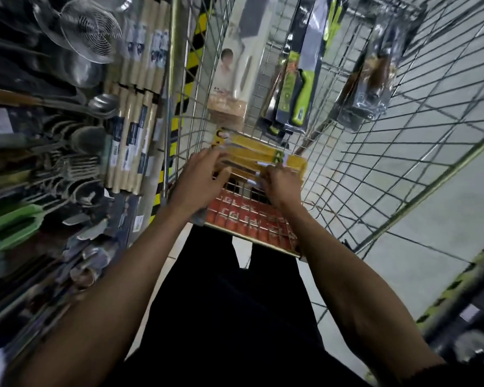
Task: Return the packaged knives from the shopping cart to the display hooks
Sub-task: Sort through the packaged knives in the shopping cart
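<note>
Over a wire cart (355, 174) on grey tiles (436, 236), left hand (199, 182) and right hand (282, 185) clamped round yellow knife packs (263, 155)

Two hands (199, 183) (285, 186); one cart (175, 65)

L forearm (109, 289) & R forearm (347, 275) bare along their whole visible length; L hand (199, 182) & R hand (282, 188) bare too. Dark cloth edge (442, 372) meets the upper R arm at btm-right corner of frame, prob. a short sleeve, too blurred to tell. Lower body in black trousers (207, 275): loose cut, plain matte fabric, soft folds, two legs w/ narrow gap at the top. Black runs unbroken to btm edge, so top vs trousers can't be told apart.
</note>
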